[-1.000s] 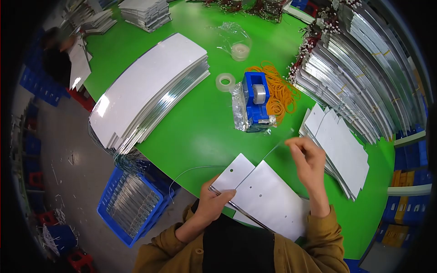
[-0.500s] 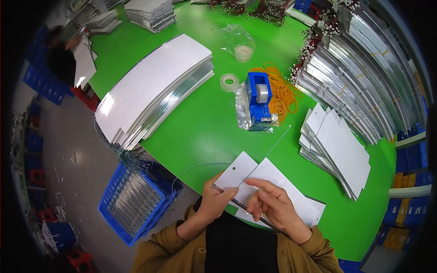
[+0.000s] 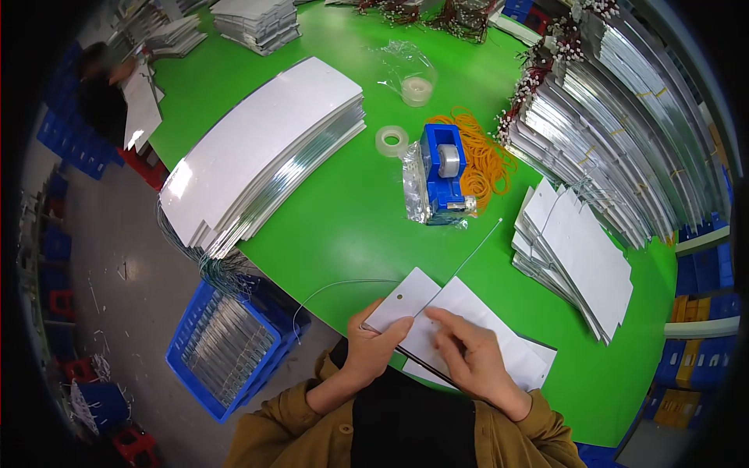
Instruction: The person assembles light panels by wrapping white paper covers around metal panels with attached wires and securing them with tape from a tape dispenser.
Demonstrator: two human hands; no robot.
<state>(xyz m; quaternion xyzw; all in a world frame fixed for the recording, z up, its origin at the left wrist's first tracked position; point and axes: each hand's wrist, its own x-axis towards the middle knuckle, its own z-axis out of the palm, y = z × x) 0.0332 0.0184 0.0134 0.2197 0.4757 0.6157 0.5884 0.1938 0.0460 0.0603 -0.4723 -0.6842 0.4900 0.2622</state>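
At the near edge of the worktop (image 3: 335, 230), handling a white panel (image 3: 417, 287).
Pinches its end in the grip of the left hand (image 3: 370, 347); holds the right hand (image 3: 474, 355) over it, with grip spread, close to a thin wire (image 3: 477, 249).

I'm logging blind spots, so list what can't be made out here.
All in the head view:
Left hand: most fingers hidden beneath the white panel.
Part of that panel: covered by the right hand.
Person at far left: head blurred.
Red wires: cut off by the top edge.
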